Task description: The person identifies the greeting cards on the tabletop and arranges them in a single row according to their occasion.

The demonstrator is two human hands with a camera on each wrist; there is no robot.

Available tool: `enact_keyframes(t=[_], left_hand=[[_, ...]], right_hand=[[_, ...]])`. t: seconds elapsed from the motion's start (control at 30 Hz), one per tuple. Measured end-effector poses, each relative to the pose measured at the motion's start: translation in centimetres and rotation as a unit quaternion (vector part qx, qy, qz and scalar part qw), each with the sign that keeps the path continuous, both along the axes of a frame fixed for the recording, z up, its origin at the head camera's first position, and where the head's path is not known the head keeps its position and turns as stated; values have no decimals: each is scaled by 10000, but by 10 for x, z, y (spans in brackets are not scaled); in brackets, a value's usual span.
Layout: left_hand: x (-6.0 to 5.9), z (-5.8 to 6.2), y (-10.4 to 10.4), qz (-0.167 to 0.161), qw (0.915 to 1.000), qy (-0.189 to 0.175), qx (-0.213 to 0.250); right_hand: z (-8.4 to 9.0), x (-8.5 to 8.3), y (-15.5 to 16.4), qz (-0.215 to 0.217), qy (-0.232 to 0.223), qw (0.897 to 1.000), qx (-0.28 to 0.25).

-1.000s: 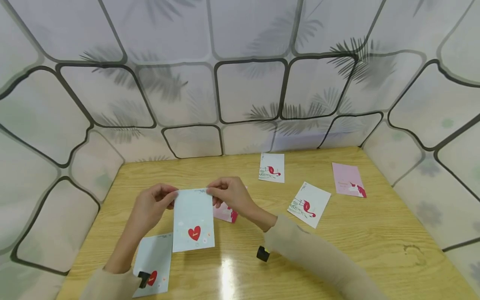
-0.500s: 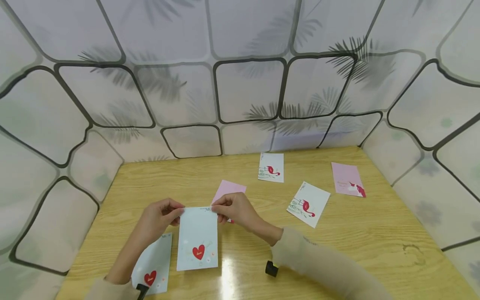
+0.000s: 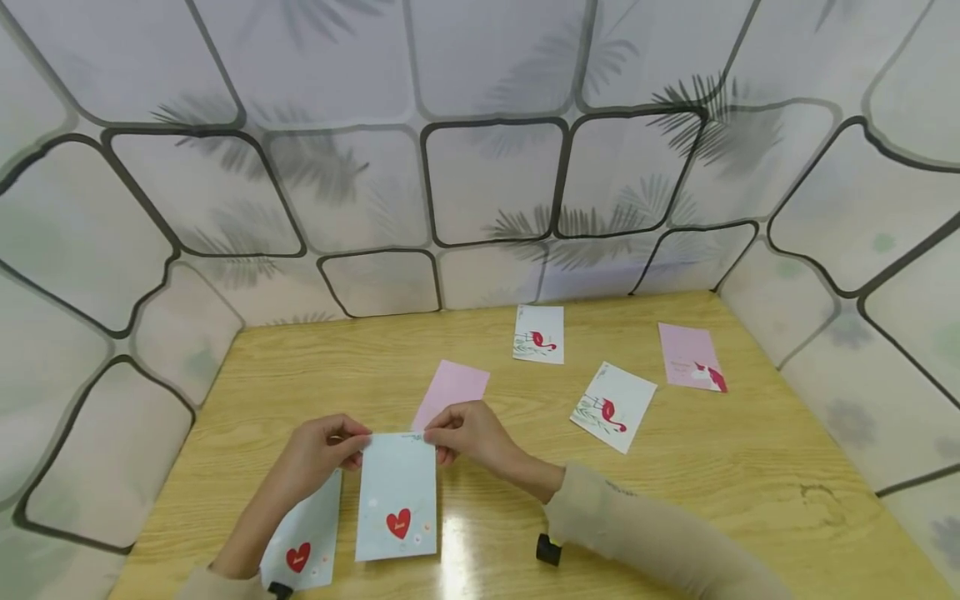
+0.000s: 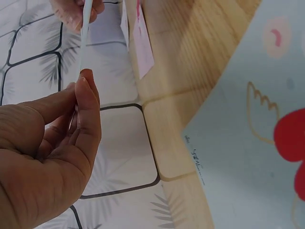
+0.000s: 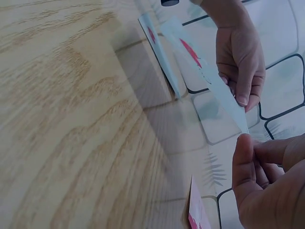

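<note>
A pale blue card [image 3: 397, 492] with a red heart is held up over the table by its two top corners. My left hand [image 3: 321, 454] pinches the upper left corner between thumb and fingers, and my right hand [image 3: 480, 437] pinches the upper right one. In the right wrist view the held card [image 5: 205, 67] appears nearly edge-on, slanting between both hands. A second blue heart card [image 3: 311, 533] lies on the table beneath my left forearm, partly covered by it. Behind my right hand lies a pink card [image 3: 453, 387], its lower part hidden.
Two white flamingo cards, one at the back [image 3: 538, 335] and one nearer [image 3: 613, 408], lie right of centre on the wooden table [image 3: 750, 500]. Farther right is a pink unicorn card [image 3: 692, 357]. A patterned fabric wall [image 3: 495, 183] encloses the table's back and sides.
Both hands have moved toward the table's near edge with the blue heart card and slightly right. More of the pink card behind them now shows.
</note>
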State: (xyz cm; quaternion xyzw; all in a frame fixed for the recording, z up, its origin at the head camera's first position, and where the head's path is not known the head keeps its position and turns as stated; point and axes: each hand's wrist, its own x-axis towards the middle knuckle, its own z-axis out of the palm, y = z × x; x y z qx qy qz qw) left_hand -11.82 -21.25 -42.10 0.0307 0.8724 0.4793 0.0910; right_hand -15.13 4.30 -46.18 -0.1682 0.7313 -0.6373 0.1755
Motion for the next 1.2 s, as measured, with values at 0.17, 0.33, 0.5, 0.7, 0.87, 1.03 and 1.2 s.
enact_keyframes(t=[0.17, 0.33, 0.5, 0.7, 0.87, 1.03, 1.2], left_hand=[[2, -6, -3, 39, 9999, -44, -126], [5, -12, -6, 81, 9995, -109, -295], [5, -17, -7, 143, 9990, -135, -390], [3, -22, -7, 192, 9984, -91, -523], [1, -28, -8, 223, 9960, -72, -863], [0, -34, -11, 127, 9900, 43, -1404], [0, -37, -12, 54, 9833, 109, -1818]], right_hand=[[-5, 1, -5, 71, 4, 10000, -35], [-11, 3, -11, 83, 37, 9999, 60], [-16, 2, -15, 53, 55, 9998, 210], [-21, -2, -21, 31, 186, 9986, 503], [-27, -3, -28, -18, 247, 9963, 829], [-31, -3, -32, 23, 639, 9913, 1148], [-31, -2, -35, 41, 1042, 9841, 1438]])
